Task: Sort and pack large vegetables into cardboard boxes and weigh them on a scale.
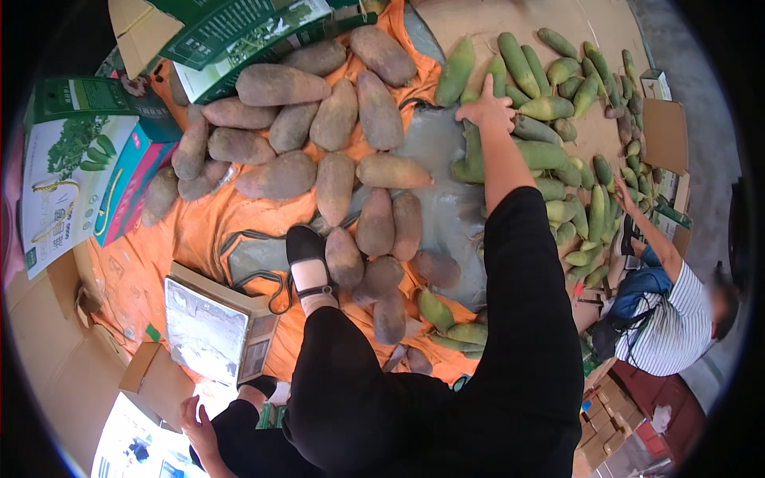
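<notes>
My right hand (488, 111), with its fingers spread, reaches over a pile of long green radishes (519, 68) on the far side. It is over or against a green radish (470, 151) at the near edge of that pile; whether it touches is not clear. Down at the lower left, my left hand (199, 432) has its fingers apart and loosely bent, beside a small cardboard box (159, 382), with nothing visible in it. Large purplish-brown roots (335, 115) lie in rows on an orange sheet (275, 209) in front of me.
A flat-topped scale (205, 331) stands left of my shoe (307, 255). Printed green-and-white cartons (76, 167) stand at the left. Another person in a striped shirt (665, 327) reaches a hand (625, 197) toward the radishes from the right. Small cartons (610, 422) sit lower right.
</notes>
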A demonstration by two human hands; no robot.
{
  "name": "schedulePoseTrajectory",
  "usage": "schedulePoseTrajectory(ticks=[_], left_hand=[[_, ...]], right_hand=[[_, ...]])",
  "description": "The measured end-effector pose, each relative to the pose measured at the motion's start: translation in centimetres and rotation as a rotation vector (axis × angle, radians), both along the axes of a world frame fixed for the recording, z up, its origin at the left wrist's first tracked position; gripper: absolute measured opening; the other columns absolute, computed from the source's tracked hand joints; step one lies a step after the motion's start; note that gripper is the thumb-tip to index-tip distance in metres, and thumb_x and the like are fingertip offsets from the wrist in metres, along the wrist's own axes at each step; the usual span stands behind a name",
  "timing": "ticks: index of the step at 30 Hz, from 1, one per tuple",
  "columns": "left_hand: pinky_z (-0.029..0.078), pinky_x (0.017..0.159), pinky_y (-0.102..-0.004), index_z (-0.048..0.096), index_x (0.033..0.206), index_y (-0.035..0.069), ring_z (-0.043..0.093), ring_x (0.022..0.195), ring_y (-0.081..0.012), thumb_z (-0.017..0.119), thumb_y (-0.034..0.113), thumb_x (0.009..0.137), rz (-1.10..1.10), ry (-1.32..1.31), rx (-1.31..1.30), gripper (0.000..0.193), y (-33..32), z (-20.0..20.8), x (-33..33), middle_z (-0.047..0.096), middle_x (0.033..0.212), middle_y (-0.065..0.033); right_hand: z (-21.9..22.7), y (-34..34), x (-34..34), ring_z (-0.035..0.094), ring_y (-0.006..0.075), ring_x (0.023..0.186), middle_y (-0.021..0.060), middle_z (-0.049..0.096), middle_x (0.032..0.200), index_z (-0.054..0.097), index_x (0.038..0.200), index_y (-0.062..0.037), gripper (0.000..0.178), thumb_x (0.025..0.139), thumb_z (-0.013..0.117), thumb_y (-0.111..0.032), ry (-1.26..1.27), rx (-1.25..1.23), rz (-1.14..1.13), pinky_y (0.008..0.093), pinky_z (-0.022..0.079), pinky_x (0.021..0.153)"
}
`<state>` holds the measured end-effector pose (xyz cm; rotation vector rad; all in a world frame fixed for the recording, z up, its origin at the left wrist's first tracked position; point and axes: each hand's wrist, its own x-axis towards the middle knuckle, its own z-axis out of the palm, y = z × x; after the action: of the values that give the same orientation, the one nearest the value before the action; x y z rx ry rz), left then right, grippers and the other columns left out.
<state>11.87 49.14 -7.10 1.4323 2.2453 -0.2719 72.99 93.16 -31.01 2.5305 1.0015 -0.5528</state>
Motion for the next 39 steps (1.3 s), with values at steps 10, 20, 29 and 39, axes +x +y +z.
schedulePoseTrajectory(ticks=[10, 20, 29, 39], left_hand=[[0.049, 0.081, -0.0398, 0.063, 0.103, -0.001, 0.062, 0.092, -0.0332, 0.056, -0.004, 0.084, -0.014, -0.043, 0.026, 0.021, 0.3, -0.3, -0.8, 0.063, 0.100, -0.0159], [0.049, 0.082, -0.0400, 0.063, 0.104, -0.001, 0.062, 0.093, -0.0332, 0.055, -0.002, 0.085, 0.054, -0.112, 0.099, 0.020, -0.7, -0.7, -2.2, 0.063, 0.101, -0.0159], [0.050, 0.080, -0.0375, 0.062, 0.106, -0.003, 0.063, 0.094, -0.0300, 0.055, -0.001, 0.087, 0.011, -0.103, 0.055, 0.020, -0.6, -1.0, -2.8, 0.063, 0.103, -0.0160], [0.049, 0.081, -0.0399, 0.062, 0.105, -0.001, 0.062, 0.093, -0.0333, 0.056, -0.003, 0.084, 0.014, -0.139, 0.066, 0.021, -0.2, -1.0, -1.9, 0.063, 0.101, -0.0163]], right_hand=[[2.7, -6.6, 2.0, 0.039, 0.0494, 0.125, 0.0345, 0.031, 0.137, 0.006, 0.151, -0.0282, 0.129, 0.046, 0.081, -0.032, 0.345, 0.110, 0.238, 0.0457, 0.037, 0.105], [14.2, -20.6, -1.4, 0.042, 0.0430, 0.120, 0.0215, 0.037, 0.136, 0.014, 0.149, -0.0316, 0.129, 0.044, 0.087, -0.022, 0.330, -0.053, 0.753, 0.0513, 0.040, 0.097], [13.4, -35.0, 3.6, 0.049, 0.0327, 0.113, 0.0125, 0.052, 0.120, 0.041, 0.138, -0.0190, 0.094, 0.054, 0.082, -0.029, 0.202, -0.403, 0.686, 0.0494, 0.042, 0.091], [3.5, -14.4, -0.3, 0.049, 0.0301, 0.117, 0.0084, 0.055, 0.122, 0.042, 0.135, -0.0172, 0.080, 0.065, 0.080, -0.032, 0.095, 0.207, 0.785, 0.0468, 0.042, 0.094]])
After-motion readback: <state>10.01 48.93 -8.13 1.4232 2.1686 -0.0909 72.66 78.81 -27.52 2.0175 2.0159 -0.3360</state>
